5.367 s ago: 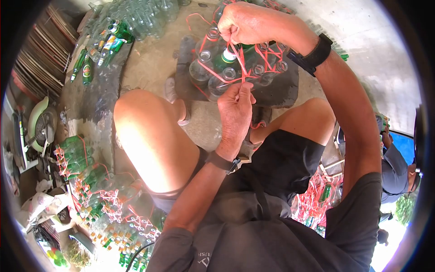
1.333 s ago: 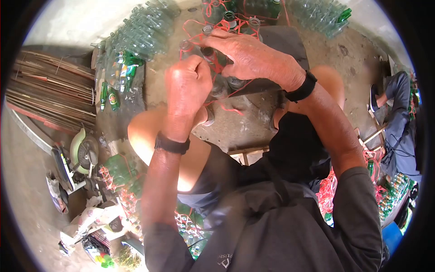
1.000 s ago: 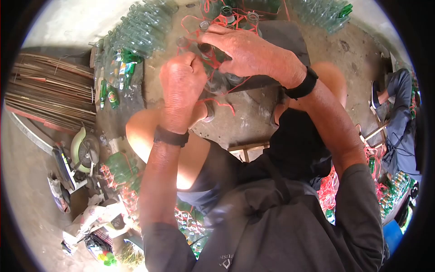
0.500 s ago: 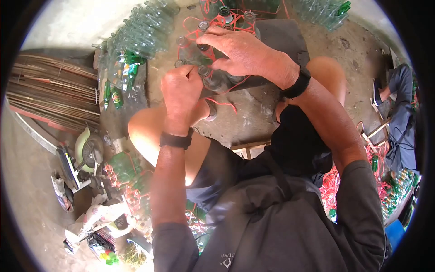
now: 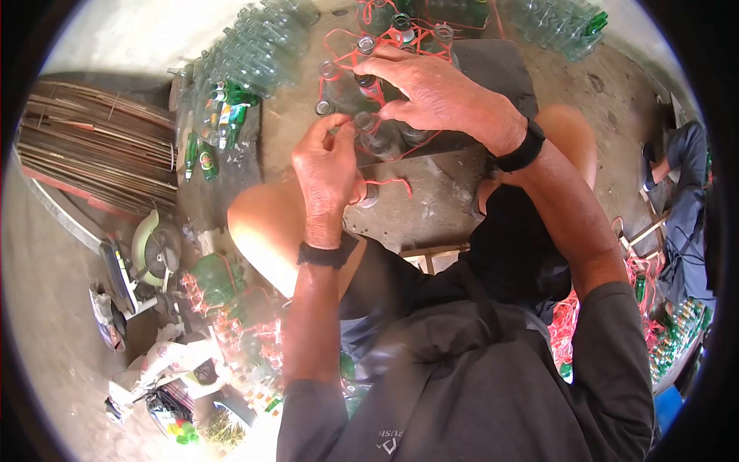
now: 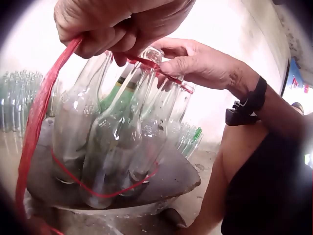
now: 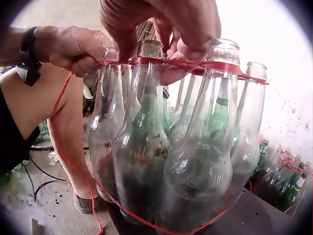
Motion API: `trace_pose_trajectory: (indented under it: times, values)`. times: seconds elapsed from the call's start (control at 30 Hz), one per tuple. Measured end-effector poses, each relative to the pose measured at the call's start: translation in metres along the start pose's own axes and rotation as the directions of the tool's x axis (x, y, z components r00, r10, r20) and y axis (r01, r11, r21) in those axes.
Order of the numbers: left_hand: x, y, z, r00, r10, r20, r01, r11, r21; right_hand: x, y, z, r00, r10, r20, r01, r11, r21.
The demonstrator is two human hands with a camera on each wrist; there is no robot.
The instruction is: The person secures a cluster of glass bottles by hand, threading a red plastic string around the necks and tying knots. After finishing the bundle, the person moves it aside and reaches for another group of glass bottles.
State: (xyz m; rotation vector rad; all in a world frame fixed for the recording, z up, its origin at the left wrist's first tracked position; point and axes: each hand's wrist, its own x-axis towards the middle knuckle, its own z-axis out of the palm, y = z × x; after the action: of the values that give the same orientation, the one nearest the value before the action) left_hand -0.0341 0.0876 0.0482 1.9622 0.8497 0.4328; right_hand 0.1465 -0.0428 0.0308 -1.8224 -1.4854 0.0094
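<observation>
On a dark board (image 7: 254, 215), a cluster of clear glass bottles (image 6: 115, 147) stands upright around a green bottle (image 7: 146, 115). Red plastic string (image 7: 188, 63) crosses between their necks, and a lower loop circles their bodies. At the near left corner, my left hand (image 5: 323, 162) pinches the string beside a neck; a loose tail (image 6: 36, 122) hangs from its fingers. My right hand (image 5: 443, 92) reaches over the tops from the right, thumb and fingers curled around the necks at the string. Some of its fingertips are hidden among the bottles.
More clear bottles (image 5: 254, 50) stand at the back left, with green ones (image 5: 227, 112) beside them. Other bottles (image 5: 558, 27) stand at the back right. Bare knees flank the board. Another person's leg (image 5: 681, 223) and heaped red string (image 5: 566, 323) are at the right.
Earlier, my right hand was raised with string while my left pinched it in front. My right hand now stays over the necks; my left has loosened from a tight fist to a pinch.
</observation>
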Motion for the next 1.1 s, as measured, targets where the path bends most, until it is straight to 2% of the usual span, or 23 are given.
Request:
trace_pose_trajectory:
  times: [0.17,0.23,0.37,0.43,0.47,0.53,0.6,0.63,0.7,0.77,0.83,0.9,0.93,0.97,1.0,1.03,1.1]
  values:
    - [-0.008,-0.004,0.0,0.995,-0.092,-0.029,0.091,0.996,-0.021,-0.001,-0.004,-0.003,1.0,0.007,0.004,-0.008,1.0,0.013]
    - [-0.004,-0.02,0.0,1.0,0.001,0.019,0.0,0.997,-0.072,0.001,-0.004,-0.004,1.0,0.0,0.014,0.0,1.0,0.012]
    - [0.007,-0.038,-0.009,0.997,-0.045,0.054,0.053,0.988,-0.143,0.005,-0.001,-0.005,0.999,-0.038,0.017,0.038,0.999,0.019]
    - [0.008,-0.039,-0.006,0.987,-0.12,0.107,0.145,0.949,-0.281,0.005,0.0,-0.007,0.998,-0.039,0.043,0.037,0.999,0.039]
    - [0.009,-0.04,-0.004,0.987,-0.124,0.098,0.148,0.945,-0.29,0.004,-0.001,-0.009,0.998,-0.021,0.052,0.019,0.999,0.035]
    - [0.01,-0.039,-0.002,0.96,-0.218,0.176,0.272,0.873,-0.405,0.007,-0.008,-0.009,0.997,-0.013,0.072,0.011,0.999,0.033]
    - [0.01,-0.039,0.001,0.953,-0.247,0.174,0.3,0.843,-0.447,0.011,-0.015,-0.01,0.98,-0.168,-0.107,0.154,0.98,-0.129]
    - [0.01,-0.04,0.004,0.946,-0.271,0.18,0.325,0.816,-0.478,0.015,-0.016,-0.013,0.98,-0.174,-0.093,0.161,0.978,-0.13]
    - [0.014,-0.043,0.009,0.938,-0.295,0.183,0.348,0.794,-0.499,0.025,-0.019,-0.018,0.98,-0.191,0.054,0.192,0.981,-0.009]
    - [0.014,-0.047,0.012,0.929,-0.32,0.185,0.369,0.771,-0.518,0.033,-0.016,-0.013,0.968,-0.23,0.1,0.23,0.973,0.011]
    - [0.016,-0.045,0.013,0.891,-0.385,0.241,0.453,0.715,-0.533,0.044,-0.012,-0.009,0.952,-0.27,0.144,0.269,0.963,0.031]
    - [0.019,-0.045,0.018,0.892,-0.386,0.234,0.45,0.71,-0.542,0.056,-0.015,-0.008,0.901,-0.2,0.386,0.196,0.979,0.05]
    - [0.021,-0.046,0.02,0.895,-0.384,0.228,0.445,0.713,-0.542,0.061,-0.02,-0.009,0.896,-0.204,0.395,0.2,0.978,0.051]
    - [0.022,-0.047,0.02,0.894,-0.387,0.226,0.445,0.707,-0.549,0.066,-0.026,-0.009,0.837,-0.012,0.546,0.012,1.0,0.003]
    - [0.023,-0.048,0.02,0.891,-0.39,0.234,0.451,0.693,-0.562,0.072,-0.034,-0.012,0.722,0.174,0.67,-0.166,0.983,-0.076]
    - [0.024,-0.05,0.02,0.888,-0.392,0.241,0.456,0.68,-0.574,0.078,-0.04,-0.015,0.719,0.171,0.674,-0.162,0.984,-0.077]
    - [0.025,-0.051,0.022,0.881,-0.4,0.254,0.467,0.649,-0.6,0.088,-0.047,-0.02,0.577,0.265,0.773,-0.304,0.947,-0.098]
